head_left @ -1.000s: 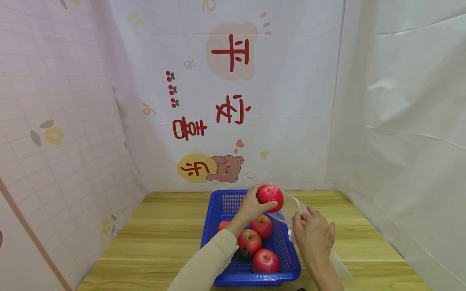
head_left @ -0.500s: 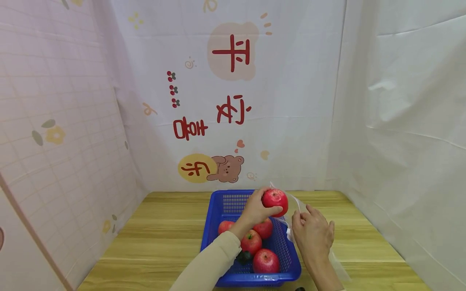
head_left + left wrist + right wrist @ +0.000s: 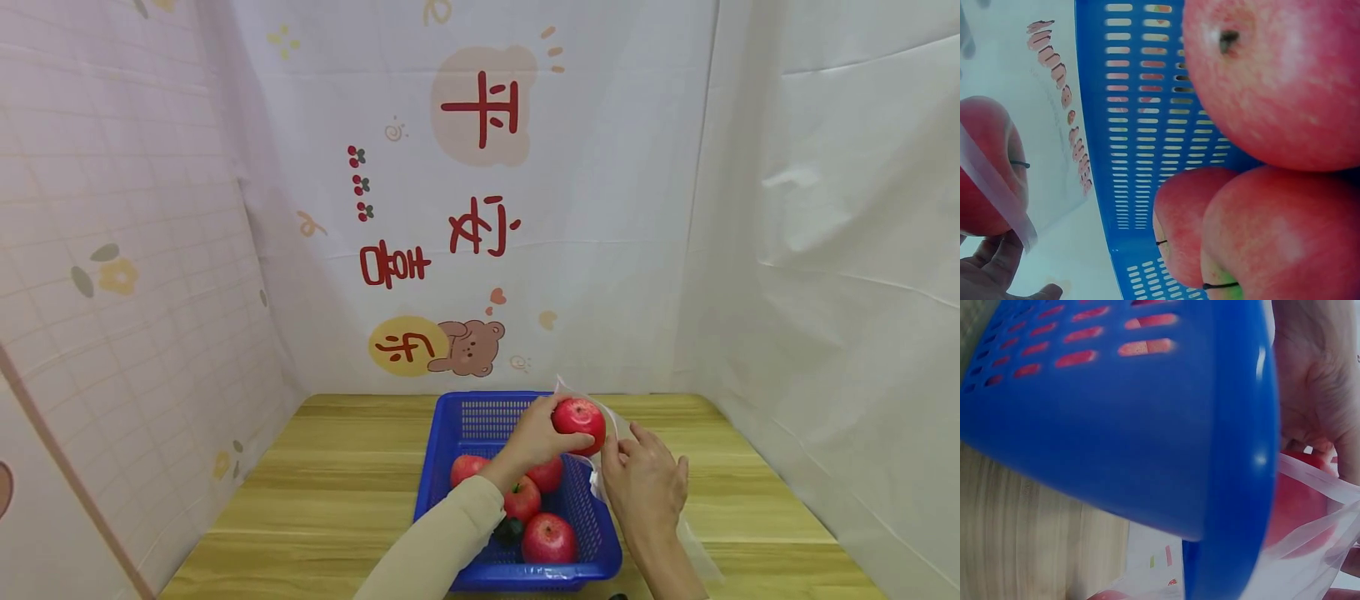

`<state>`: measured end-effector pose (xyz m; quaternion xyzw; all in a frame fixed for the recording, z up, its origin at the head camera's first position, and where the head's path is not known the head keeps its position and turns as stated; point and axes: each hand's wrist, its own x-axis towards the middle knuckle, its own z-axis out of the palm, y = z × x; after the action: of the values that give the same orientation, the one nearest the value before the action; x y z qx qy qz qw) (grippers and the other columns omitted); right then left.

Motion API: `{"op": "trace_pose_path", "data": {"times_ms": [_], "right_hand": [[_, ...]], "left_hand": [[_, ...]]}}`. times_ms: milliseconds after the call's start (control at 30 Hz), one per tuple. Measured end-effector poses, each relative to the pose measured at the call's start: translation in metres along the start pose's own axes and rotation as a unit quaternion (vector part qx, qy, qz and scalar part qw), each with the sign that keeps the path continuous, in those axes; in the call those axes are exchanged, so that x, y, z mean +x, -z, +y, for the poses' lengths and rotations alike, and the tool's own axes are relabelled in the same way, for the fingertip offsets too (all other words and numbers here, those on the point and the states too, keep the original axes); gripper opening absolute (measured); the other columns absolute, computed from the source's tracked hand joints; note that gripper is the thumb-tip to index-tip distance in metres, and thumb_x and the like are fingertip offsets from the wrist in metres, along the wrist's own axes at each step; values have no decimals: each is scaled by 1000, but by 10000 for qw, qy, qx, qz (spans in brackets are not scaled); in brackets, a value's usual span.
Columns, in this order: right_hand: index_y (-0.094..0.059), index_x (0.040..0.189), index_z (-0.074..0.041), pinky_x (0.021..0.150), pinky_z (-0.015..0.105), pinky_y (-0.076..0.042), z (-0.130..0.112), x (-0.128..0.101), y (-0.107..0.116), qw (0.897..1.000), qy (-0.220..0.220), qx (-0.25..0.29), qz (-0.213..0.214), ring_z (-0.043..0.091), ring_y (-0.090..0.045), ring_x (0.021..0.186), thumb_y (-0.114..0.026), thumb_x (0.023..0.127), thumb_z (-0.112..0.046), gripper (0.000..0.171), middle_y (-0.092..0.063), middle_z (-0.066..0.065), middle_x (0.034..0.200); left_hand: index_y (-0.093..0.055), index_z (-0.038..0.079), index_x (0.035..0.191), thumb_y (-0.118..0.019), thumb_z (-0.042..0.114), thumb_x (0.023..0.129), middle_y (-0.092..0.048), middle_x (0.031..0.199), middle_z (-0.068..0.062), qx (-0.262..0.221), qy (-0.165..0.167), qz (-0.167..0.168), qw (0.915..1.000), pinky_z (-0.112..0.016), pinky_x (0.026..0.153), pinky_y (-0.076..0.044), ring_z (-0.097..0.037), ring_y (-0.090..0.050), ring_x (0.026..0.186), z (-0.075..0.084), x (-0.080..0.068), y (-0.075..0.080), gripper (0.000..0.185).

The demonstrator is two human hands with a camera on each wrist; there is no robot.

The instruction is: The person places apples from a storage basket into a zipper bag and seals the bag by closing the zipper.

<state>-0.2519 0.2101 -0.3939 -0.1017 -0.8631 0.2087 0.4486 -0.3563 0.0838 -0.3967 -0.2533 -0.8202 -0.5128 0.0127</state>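
Head view: the left hand grips a red apple at the mouth of a clear plastic bag, just above the blue basket's right rim. The right hand pinches the bag edge. Best to hold the mouth wide and lower the apple in gently, since thin film may tear.

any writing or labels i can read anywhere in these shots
No text here reads with confidence.
Backdrop: large red characters, seemingly upside down, not legible.
Yellow oval on it: one red character, not legible.
Clear bag: a row of red print, too blurred.
Blue basket: pale sticker on the front rim, too small.
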Motion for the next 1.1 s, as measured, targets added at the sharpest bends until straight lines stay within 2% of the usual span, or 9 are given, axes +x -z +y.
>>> {"op": "trace_pose_path", "data": {"times_ms": [400,633,867,1100], "right_hand": [[-79,81,-1,94,76,-32,-1,0,1,10000,-4,-43,-43,42,-63,107,-61,91,-20,27,-68,22,116],[-79,85,-1,94,77,-32,-2,-1,1,10000,-5,-61,-49,42,-64,106,-61,91,-20,27,-68,22,116],[-79,84,-4,94,75,-32,-2,-1,2,9999,64,100,15,41,-64,105,-62,90,-20,24,-69,20,114],[-78,85,-2,95,76,-31,1,-2,3,9999,20,63,-158,41,-63,107,-62,90,-18,23,-69,19,117]], "left_hand": [[-57,15,137,-84,36,77,-62,121,0,414,-67,-244,9988,-34,85,-55,-17,-61,105,5,2,-8,70],[-57,12,138,-84,35,77,-63,121,-3,699,-134,-273,9971,-33,86,-55,-18,-62,103,8,4,-11,70],[-63,11,131,-84,20,78,-66,111,-2,-111,-79,-169,9998,-29,83,-53,-27,-62,107,13,4,-10,58],[-68,9,124,-80,14,80,-67,106,-2,-131,-257,-105,9995,-25,79,-53,-31,-62,107,12,4,-5,46]]}}
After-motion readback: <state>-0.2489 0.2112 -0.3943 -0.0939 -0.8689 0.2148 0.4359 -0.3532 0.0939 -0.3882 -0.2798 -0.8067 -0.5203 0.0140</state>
